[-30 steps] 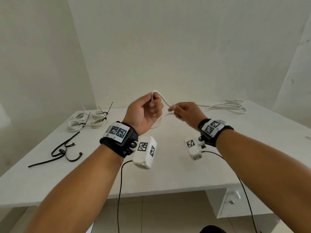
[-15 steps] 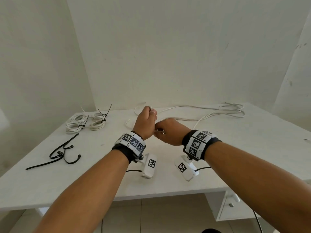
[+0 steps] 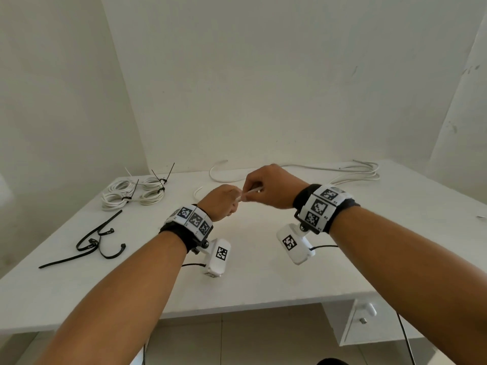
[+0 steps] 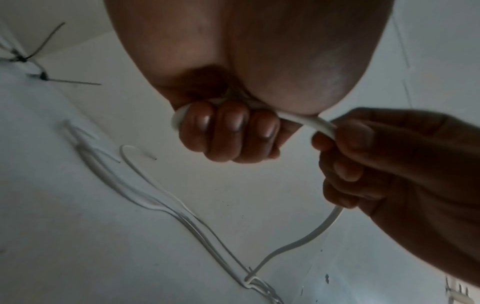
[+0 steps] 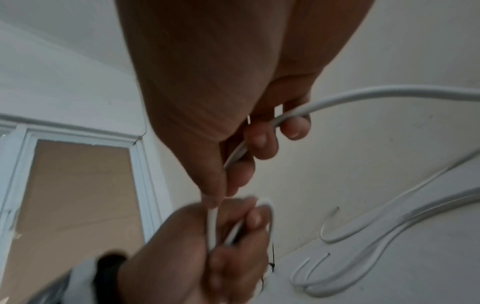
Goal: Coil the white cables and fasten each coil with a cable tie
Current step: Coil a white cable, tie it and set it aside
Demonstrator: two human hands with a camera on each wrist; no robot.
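The left hand curls tight around the white cable to keep the first loop from springing open. The right hand pinches it beside, above the surface, ready to feed more.

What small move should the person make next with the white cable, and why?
Probably the right hand should lay another loop into the left hand. The left fist grips only a short bend of white cable, while most of it trails loose over the table.
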